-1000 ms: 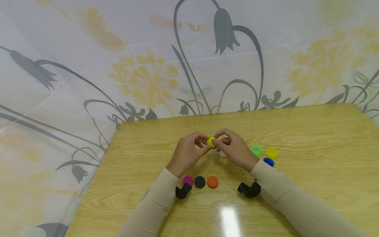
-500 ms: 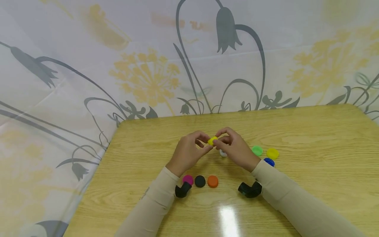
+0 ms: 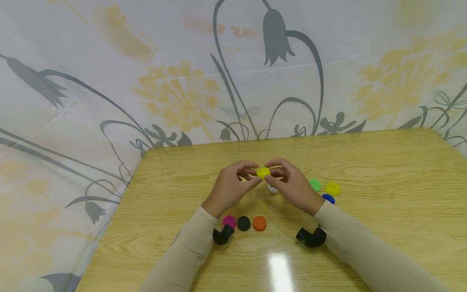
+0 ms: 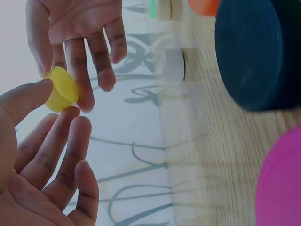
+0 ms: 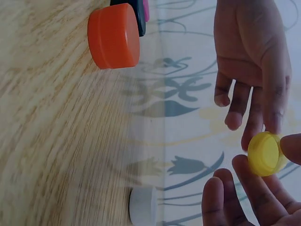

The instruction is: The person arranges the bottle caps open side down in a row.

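Between the two hands is a yellow bottle cap [image 3: 263,173], raised above the wooden table. My left hand [image 3: 230,188] pinches its left side with thumb and fingertips, while my right hand [image 3: 292,187] grips it from the right. Seen from the left wrist, the cap [image 4: 63,89] is tilted, with the left thumb pressed on its edge. In the right wrist view the hollow inside of the cap [image 5: 264,153] shows, with the right thumb at its rim. A white cap [image 3: 273,189] lies on the table just below the right fingers, partly covered by them.
Nearer me, a pink cap [image 3: 229,221], a black cap [image 3: 243,223] and an orange cap [image 3: 260,223] form a row. Right of the right hand lie a green cap [image 3: 315,185], another yellow cap [image 3: 333,188] and a blue cap [image 3: 328,198]. A patterned cloth [image 3: 182,97] hangs behind the table.
The held yellow cap has turned between the fingertips and shows more of itself to the head camera. Both hands stay in nearly the same place; the caps on the table lie as before.
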`<state>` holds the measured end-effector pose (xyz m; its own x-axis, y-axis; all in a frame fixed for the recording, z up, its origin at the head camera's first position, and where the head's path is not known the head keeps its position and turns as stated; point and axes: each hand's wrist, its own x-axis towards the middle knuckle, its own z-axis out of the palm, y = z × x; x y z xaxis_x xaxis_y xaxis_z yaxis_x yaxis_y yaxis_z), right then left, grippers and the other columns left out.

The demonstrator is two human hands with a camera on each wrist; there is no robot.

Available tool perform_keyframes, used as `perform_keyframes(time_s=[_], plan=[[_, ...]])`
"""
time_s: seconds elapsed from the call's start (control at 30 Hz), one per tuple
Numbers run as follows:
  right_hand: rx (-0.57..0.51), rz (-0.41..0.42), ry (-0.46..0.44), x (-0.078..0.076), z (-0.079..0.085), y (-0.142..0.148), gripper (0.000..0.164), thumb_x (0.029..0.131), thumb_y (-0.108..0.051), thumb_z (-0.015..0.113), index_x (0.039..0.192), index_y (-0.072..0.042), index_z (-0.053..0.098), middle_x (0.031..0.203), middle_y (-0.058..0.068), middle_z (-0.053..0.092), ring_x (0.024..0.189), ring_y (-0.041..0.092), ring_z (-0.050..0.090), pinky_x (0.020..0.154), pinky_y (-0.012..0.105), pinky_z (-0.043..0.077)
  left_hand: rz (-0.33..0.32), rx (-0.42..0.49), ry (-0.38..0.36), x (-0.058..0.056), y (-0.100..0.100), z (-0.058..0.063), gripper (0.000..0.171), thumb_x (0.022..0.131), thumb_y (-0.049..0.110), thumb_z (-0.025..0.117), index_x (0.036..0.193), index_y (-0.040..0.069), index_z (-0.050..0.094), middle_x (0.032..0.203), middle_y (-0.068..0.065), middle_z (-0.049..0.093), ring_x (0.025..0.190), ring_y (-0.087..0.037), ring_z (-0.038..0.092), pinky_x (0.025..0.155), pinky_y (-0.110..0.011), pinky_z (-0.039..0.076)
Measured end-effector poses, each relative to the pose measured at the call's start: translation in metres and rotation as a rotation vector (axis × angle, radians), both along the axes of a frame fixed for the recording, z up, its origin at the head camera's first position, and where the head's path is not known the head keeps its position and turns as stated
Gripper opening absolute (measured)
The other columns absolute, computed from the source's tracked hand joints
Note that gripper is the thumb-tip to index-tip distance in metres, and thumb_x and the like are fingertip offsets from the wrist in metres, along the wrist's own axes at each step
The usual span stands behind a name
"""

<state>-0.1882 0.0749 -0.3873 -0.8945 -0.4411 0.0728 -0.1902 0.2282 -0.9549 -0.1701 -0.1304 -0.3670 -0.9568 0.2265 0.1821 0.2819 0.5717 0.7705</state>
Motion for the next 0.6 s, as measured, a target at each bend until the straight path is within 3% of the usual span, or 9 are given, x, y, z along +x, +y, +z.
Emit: perform_keyframes(time_s=[0.27,0.6], plan=[[0.031,0.013,0.045,0.011,0.001,0.009,0.047,0.101,-0.028,0.061,0.142,-0.007,0.051,0.135,0.017,0.062,0.112,0.036,0.066,0.091,0.043,0.056,-0.029,0.024,0.034,0.009,0.005,0.002,0.033,0.091,0.023,0.076,0.121,0.014,0.069,0.111,0.002,0.075,0.086,-0.006,0.067,0.086,-0.041,0.053],[0.081,-0.003,0.130,0.033,0.002,0.022,0.039,0.098,-0.028,0.065,0.134,-0.013,0.058,0.127,0.005,0.067,0.110,0.024,0.066,0.091,0.034,0.055,-0.093,-0.013,0.120,0.030,0.012,0.003,0.037,0.090,0.020,0.077,0.125,0.011,0.068,0.109,0.000,0.075,0.086,-0.008,0.069,0.082,-0.042,0.055]])
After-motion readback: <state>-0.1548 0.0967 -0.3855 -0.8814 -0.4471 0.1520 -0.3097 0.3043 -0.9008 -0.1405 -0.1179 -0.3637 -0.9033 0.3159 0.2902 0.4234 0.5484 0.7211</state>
